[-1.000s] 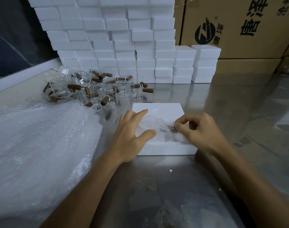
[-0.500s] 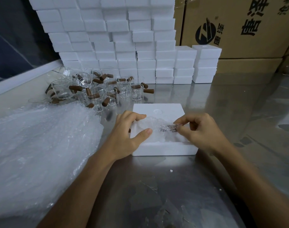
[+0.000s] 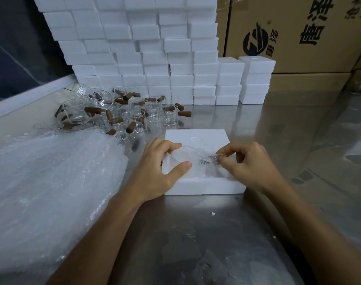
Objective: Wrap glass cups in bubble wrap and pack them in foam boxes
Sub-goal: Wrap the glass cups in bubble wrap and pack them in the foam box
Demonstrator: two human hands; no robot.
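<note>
Left hand (image 3: 159,171) and right hand (image 3: 245,163) pinched on wrapped cup (image 3: 190,161) in foam box (image 3: 206,185); probably light, fragile, slippery; best gripped by its padded body.

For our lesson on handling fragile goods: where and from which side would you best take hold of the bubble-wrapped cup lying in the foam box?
Take the wrapped cup by its round body, probably from above, a thumb on the near side and fingers on the far side. It lies on its side in the foam box, walls closing off the sides; the brown handle points right.
</note>
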